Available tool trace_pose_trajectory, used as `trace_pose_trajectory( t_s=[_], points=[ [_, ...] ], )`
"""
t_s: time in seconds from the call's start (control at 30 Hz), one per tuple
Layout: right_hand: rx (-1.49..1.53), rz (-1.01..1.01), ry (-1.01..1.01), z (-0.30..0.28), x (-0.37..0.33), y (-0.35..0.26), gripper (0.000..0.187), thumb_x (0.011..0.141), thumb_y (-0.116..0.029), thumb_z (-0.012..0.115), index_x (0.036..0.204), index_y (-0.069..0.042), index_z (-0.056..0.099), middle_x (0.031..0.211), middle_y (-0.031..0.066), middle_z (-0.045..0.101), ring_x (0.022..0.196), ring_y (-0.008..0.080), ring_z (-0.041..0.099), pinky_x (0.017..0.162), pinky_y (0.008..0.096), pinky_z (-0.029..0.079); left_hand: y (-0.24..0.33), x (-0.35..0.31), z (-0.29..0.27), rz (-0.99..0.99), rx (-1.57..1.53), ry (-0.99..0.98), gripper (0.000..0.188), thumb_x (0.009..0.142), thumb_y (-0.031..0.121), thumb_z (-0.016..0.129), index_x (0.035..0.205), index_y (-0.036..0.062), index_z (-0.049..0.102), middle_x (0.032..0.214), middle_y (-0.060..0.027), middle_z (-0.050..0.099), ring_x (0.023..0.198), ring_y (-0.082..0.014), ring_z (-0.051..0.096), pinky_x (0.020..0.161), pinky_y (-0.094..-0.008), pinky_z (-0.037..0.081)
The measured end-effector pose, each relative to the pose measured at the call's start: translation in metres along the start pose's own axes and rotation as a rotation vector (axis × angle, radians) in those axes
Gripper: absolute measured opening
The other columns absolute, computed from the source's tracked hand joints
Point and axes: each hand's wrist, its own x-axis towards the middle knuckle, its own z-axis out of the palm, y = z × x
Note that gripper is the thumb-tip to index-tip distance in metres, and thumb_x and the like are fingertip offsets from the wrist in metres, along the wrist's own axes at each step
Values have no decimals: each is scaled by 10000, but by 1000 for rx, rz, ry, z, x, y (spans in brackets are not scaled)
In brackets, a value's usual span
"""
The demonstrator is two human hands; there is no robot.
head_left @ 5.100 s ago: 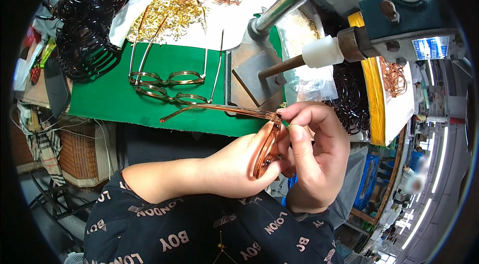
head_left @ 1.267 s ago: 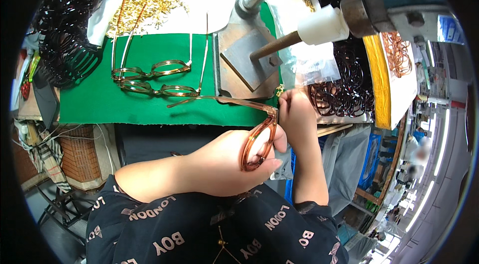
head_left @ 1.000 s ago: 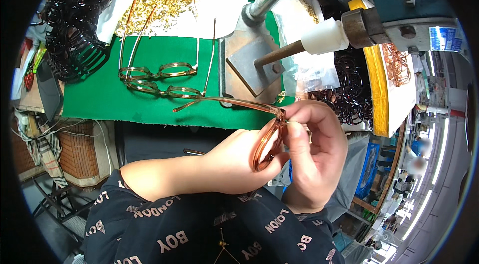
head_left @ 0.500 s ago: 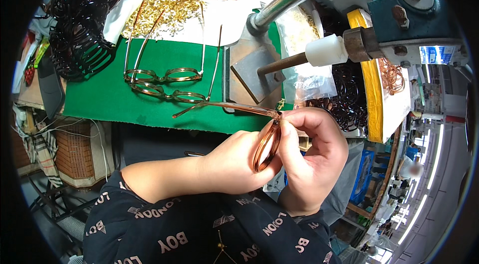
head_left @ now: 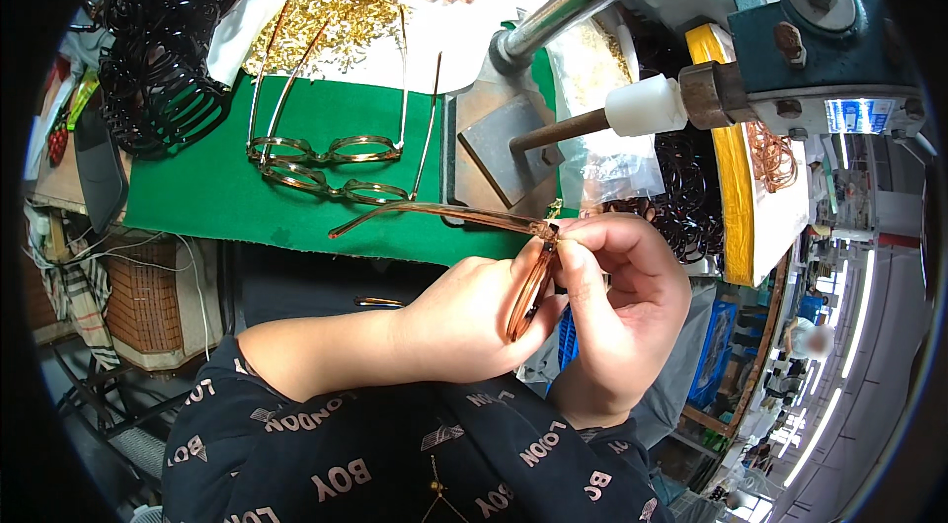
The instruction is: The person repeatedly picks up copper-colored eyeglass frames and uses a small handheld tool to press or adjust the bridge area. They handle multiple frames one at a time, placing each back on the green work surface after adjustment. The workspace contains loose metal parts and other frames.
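My left hand (head_left: 484, 311) is closed round a brown translucent eyeglass frame (head_left: 529, 298), held over the near edge of the green mat. One temple arm (head_left: 434, 211) of that frame reaches out to the left across the mat. At the hinge corner, my right hand (head_left: 622, 296) pinches with thumb and forefinger; whether a small part sits between those fingertips is hidden. A few small gold pieces (head_left: 556, 208) lie just beyond the fingertips. Two assembled eyeglass frames (head_left: 321, 150) with raised temples rest on the green mat farther off to the left.
A press machine (head_left: 820, 39) with a metal rod and base plate (head_left: 506, 146) stands beyond my hands. Gold parts (head_left: 331, 24) are heaped on white paper at the back. Dark frames (head_left: 163, 79) pile up at far left, and a yellow-edged box (head_left: 733, 187) stands right.
The held frame has turned slightly, so its rim appears narrower, and its temple tip has shifted a little left. Both hands stay nearly in place at the hinge.
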Motion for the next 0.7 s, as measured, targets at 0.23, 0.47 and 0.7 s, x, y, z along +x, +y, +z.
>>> trace_pose_trajectory(
  t_s=[0.23,0.47,0.7],
  points=[
    [-114,-112,-11,-3,2,1,83,731,51,632,810,28,616,788,104,639,732,171,610,682,251,458,9,0,-4,-89,-151,-100,215,790,37,591,935,-10,439,662,-80,542,582,-154,565,529,-267,448],
    [-48,2,-25,-9,0,-2,96,729,53,636,820,25,626,761,79,624,717,145,594,662,241,448,23,1,-8,-331,-768,-252,154,854,67,509,981,24,433,745,-32,532,624,-87,512,566,-253,448],
    [416,187,-179,-13,11,2,133,843,-20,568,963,29,594,812,52,615,728,81,574,653,192,447,19,0,-10,-328,-851,-415,163,903,76,478,1002,30,357,735,-65,570,652,-122,594,544,-210,457]
  ],
)
